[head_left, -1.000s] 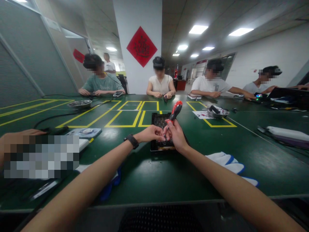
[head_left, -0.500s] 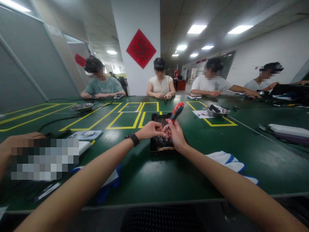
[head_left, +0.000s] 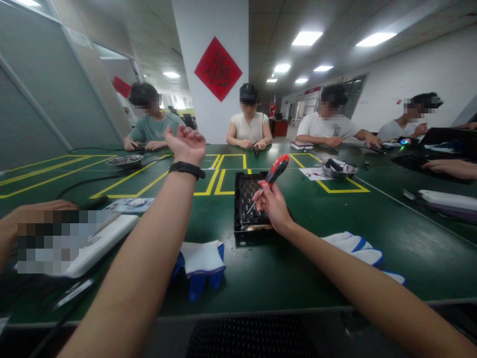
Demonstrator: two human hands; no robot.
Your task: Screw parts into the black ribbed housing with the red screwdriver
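A screwdriver (head_left: 278, 169) with a red and black handle is in my right hand (head_left: 274, 203), its fingers closed low on the tool. The metal shaft slants down to the left over a black open casing (head_left: 238, 231), which has dark parts inside. Part of the casing's right side is hidden by my right hand. To the left, my left hand (head_left: 187, 144) is raised above the table, palm turned up and fingers loosely curled apart. It appears to hold nothing. A black watch (head_left: 186, 170) is around that wrist.
Blue-and-white gloves (head_left: 203, 258) lie left of the casing, more white gloves (head_left: 354, 248) to the right. A metal bowl (head_left: 339, 171) holds parts; another bowl (head_left: 125, 161) stands far left. A co-worker's hand (head_left: 44, 206) is at the left edge. Several people sit opposite.
My left hand has left the screwdriver and casing, moving up and left and turning palm up. My right hand still holds the screwdriver in nearly the same place.
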